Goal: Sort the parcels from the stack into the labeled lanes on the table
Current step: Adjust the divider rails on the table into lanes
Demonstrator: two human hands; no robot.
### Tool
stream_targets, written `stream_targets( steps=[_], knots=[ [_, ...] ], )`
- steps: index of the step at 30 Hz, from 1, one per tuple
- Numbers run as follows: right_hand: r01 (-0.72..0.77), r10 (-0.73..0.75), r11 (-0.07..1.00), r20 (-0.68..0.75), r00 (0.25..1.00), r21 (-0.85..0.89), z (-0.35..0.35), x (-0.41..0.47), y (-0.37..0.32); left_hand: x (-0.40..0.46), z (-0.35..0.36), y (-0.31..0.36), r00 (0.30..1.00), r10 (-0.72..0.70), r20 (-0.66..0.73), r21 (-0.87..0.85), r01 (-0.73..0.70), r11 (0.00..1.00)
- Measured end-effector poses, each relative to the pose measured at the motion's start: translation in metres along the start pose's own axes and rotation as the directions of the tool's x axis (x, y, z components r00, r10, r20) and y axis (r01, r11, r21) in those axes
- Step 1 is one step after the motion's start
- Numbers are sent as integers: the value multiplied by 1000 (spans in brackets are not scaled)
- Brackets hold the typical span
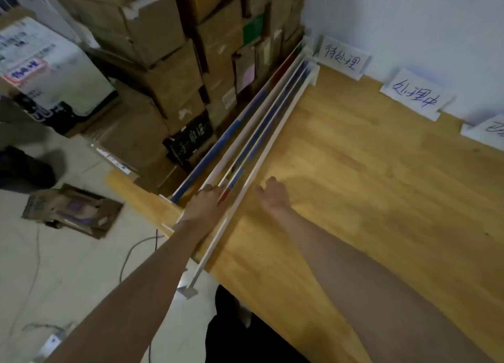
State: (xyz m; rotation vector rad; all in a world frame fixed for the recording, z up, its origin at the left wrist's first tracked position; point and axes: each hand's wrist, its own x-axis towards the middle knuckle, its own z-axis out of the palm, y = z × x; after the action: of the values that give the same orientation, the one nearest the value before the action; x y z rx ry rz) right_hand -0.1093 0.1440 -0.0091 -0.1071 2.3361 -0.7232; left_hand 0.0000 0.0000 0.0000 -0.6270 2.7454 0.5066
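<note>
Along the surface's point(368, 185) left edge, flat parcels point(261, 122) stood on edge, long axes running toward the far wall. Left hand point(203, 207) gripped their near ends; right hand point(272, 196) rested beside, fingers loosely curled, empty.

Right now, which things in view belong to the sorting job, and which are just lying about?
Part of the job:
- flat parcels standing on edge at the table's left side
- left hand gripping one of them
- right hand
- lane labels
- wooden table

Lying about:
- stacked cardboard boxes
- flattened box on the floor
- cables
</note>
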Motion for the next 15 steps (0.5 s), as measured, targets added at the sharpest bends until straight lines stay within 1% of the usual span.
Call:
stream_targets(
  steps=[3, 4, 6, 11, 15],
  knots=[
    [-111, 105, 981, 44, 994, 158, 11, 12, -10, 5, 5, -7, 1000, -26, -14, -43, 25, 999],
    [-122, 112, 968, 56, 992, 221, 15, 14, -13, 4, 6, -6, 999, -33, 5, -45, 33, 998],
    [-154, 136, 948, 82, 987, 280, 23, 19, -19, 6, 9, -9, 999, -50, 5, -69, 51, 996],
    [-178, 166, 951, 67, 984, 251, 37, 26, -24, 8, 13, -10, 995, -105, 6, -107, 105, 989],
    [-190, 177, 946, 71, 982, 262, 40, 28, -27, 10, 14, -6, 990, -144, 3, -109, 144, 984]
  ],
)
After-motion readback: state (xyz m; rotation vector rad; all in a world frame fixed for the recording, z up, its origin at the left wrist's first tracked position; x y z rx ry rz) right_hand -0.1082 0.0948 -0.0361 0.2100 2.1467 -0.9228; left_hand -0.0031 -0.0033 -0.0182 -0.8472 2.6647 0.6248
